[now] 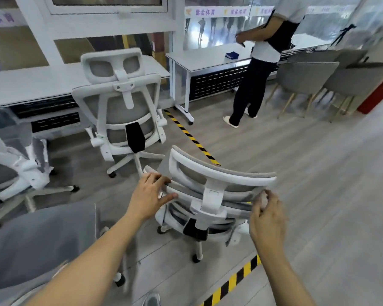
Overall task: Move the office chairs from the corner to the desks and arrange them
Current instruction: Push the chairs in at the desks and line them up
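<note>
A white-framed office chair (pixel 210 195) with grey mesh stands right in front of me, its back toward me. My left hand (pixel 150 195) grips the left edge of its backrest. My right hand (pixel 266 217) closes around the right edge of the same backrest. A second white office chair (pixel 122 102) is parked against the long white desk (pixel 31 85) at the left. A third white chair (pixel 11 173) shows partly at the far left edge. Another white desk (pixel 208 58) stands further back, in the middle.
A person (pixel 259 62) stands at the far desk, which has a dark blue object (pixel 232 55) on it. Grey shell chairs (pixel 312 80) cluster at the right with a red box (pixel 378 96). Black-yellow floor tape (pixel 190 138) runs diagonally. A grey cloth-like surface (pixel 42 239) lies at lower left.
</note>
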### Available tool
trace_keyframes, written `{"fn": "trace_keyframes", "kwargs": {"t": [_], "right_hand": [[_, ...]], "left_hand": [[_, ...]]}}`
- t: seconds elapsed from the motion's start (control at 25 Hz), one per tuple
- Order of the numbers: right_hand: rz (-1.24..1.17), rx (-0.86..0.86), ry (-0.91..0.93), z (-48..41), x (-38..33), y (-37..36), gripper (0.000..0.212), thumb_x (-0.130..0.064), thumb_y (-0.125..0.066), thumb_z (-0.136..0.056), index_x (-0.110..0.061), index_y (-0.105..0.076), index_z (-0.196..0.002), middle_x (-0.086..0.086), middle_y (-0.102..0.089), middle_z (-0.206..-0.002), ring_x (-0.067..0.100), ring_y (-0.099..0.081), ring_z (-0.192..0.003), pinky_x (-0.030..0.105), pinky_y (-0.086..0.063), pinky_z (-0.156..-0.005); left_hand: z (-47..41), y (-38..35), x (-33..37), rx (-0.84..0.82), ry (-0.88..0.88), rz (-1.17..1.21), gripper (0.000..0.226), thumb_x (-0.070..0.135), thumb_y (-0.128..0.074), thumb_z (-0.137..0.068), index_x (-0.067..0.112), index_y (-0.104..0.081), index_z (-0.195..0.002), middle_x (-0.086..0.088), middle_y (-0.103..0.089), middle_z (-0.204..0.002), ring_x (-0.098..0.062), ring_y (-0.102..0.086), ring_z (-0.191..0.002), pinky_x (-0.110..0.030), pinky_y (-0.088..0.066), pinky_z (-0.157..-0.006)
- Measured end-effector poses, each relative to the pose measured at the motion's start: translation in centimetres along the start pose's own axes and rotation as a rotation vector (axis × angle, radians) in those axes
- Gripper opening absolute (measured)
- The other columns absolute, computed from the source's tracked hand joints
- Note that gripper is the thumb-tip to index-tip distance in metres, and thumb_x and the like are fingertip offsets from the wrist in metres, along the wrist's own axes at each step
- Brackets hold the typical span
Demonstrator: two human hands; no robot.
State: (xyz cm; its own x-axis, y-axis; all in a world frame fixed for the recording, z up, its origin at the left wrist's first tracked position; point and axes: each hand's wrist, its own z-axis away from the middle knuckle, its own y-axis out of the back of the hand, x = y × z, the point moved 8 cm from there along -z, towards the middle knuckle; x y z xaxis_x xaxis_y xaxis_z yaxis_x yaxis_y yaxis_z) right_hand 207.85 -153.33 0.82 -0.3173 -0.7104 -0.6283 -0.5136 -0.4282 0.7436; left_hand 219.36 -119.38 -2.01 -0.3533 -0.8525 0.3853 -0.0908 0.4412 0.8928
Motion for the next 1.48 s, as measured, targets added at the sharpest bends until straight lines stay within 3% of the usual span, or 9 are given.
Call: {"fn": "trace_keyframes", "kwargs": {"t": [0.12, 0.2, 0.28, 0.52, 0.76, 0.88, 1.12, 1.32, 1.48], "right_hand": [[0.178, -0.128, 0.141, 1.9, 3.0, -2.4, 0.034, -0.038, -0.039, -0.103, -0.014, -0.060, -0.115, 0.012, -0.061, -0.123, 0.036, -0.049, -0.121, 0.053, -0.043, -0.102], [0.170, -0.181, 0.182, 1.8, 4.2, -3.2, 0.036, -0.037, -0.040, -0.104, -0.011, -0.061, -0.118, 0.013, -0.057, -0.132, 0.034, -0.037, -0.136, 0.054, -0.031, -0.116], [0.134, -0.219, 0.273, 1.2, 4.3, -3.5, 0.037, -0.037, -0.037, -0.105, -0.011, -0.060, -0.121, 0.012, -0.053, -0.134, 0.033, -0.032, -0.140, 0.054, -0.025, -0.119], [-0.009, -0.305, 0.474, -1.6, 2.2, -4.6, 0.036, -0.040, -0.043, -0.102, -0.013, -0.064, -0.113, 0.009, -0.059, -0.127, 0.026, -0.035, -0.135, 0.052, -0.035, -0.115], [-0.006, -0.390, 0.557, -3.4, 0.7, -8.3, 0.050, -0.051, -0.030, -0.104, -0.016, -0.063, -0.115, 0.006, -0.058, -0.130, 0.027, -0.035, -0.140, 0.044, -0.028, -0.120], [0.055, -0.437, 0.633, -4.1, 0.2, -10.6, 0.062, -0.057, -0.014, -0.102, -0.019, -0.061, -0.118, 0.003, -0.056, -0.133, 0.029, -0.034, -0.142, 0.043, -0.023, -0.122], [0.128, -0.470, 0.717, -6.2, -0.2, -12.3, 0.061, -0.045, -0.010, -0.106, -0.012, -0.059, -0.122, 0.009, -0.056, -0.130, 0.036, -0.036, -0.139, 0.049, -0.022, -0.121], [0.048, -0.455, 0.624, -8.4, -1.5, -12.1, 0.055, -0.045, -0.022, -0.103, -0.009, -0.061, -0.119, 0.010, -0.058, -0.129, 0.034, -0.039, -0.136, 0.044, -0.020, -0.123], [0.054, -0.486, 0.663, -8.4, -1.5, -13.4, 0.068, -0.055, -0.010, -0.103, -0.012, -0.060, -0.119, 0.006, -0.058, -0.129, 0.031, -0.038, -0.137, 0.044, -0.019, -0.123]], "left_hand": [[3.7, -0.2, 1.7, 0.055, 0.089, 0.017, 0.058, 0.077, -0.049, -0.084, 0.029, -0.063, -0.113, 0.008, -0.052, -0.114, -0.019, -0.045, -0.114, -0.037, -0.045, -0.099], [6.2, 0.0, 2.8, 0.111, 0.132, 0.026, 0.056, 0.076, -0.052, -0.085, 0.029, -0.064, -0.112, 0.010, -0.053, -0.113, -0.018, -0.045, -0.116, -0.034, -0.044, -0.100], [8.2, 0.3, 3.7, 0.161, 0.169, 0.020, 0.054, 0.075, -0.053, -0.085, 0.029, -0.064, -0.110, 0.011, -0.054, -0.112, -0.017, -0.045, -0.117, -0.031, -0.040, -0.102], [12.7, 0.8, 4.8, 0.269, 0.350, 0.009, 0.050, 0.075, -0.056, -0.082, 0.032, -0.062, -0.108, 0.012, -0.051, -0.113, -0.013, -0.039, -0.116, -0.023, -0.032, -0.102], [14.0, 1.4, 4.3, 0.337, 0.474, 0.027, 0.052, 0.073, -0.059, -0.081, 0.029, -0.064, -0.108, 0.007, -0.051, -0.114, -0.015, -0.037, -0.118, -0.029, -0.036, -0.102], [13.7, 1.9, 3.4, 0.338, 0.508, 0.047, 0.051, 0.071, -0.061, -0.081, 0.030, -0.062, -0.110, 0.007, -0.049, -0.114, -0.014, -0.035, -0.119, -0.030, -0.036, -0.103], [12.2, 1.2, 3.2, 0.334, 0.556, 0.041, 0.052, 0.073, -0.060, -0.081, 0.030, -0.061, -0.111, 0.007, -0.048, -0.117, -0.016, -0.033, -0.122, -0.031, -0.036, -0.104], [10.7, 0.6, 3.5, 0.358, 0.590, 0.035, 0.053, 0.070, -0.062, -0.081, 0.028, -0.062, -0.113, 0.005, -0.049, -0.120, -0.015, -0.031, -0.123, -0.030, -0.035, -0.104], [10.3, 0.6, 2.7, 0.328, 0.604, 0.057, 0.056, 0.073, -0.059, -0.080, 0.029, -0.060, -0.114, 0.004, -0.048, -0.122, -0.017, -0.030, -0.125, -0.036, -0.037, -0.107]]}}
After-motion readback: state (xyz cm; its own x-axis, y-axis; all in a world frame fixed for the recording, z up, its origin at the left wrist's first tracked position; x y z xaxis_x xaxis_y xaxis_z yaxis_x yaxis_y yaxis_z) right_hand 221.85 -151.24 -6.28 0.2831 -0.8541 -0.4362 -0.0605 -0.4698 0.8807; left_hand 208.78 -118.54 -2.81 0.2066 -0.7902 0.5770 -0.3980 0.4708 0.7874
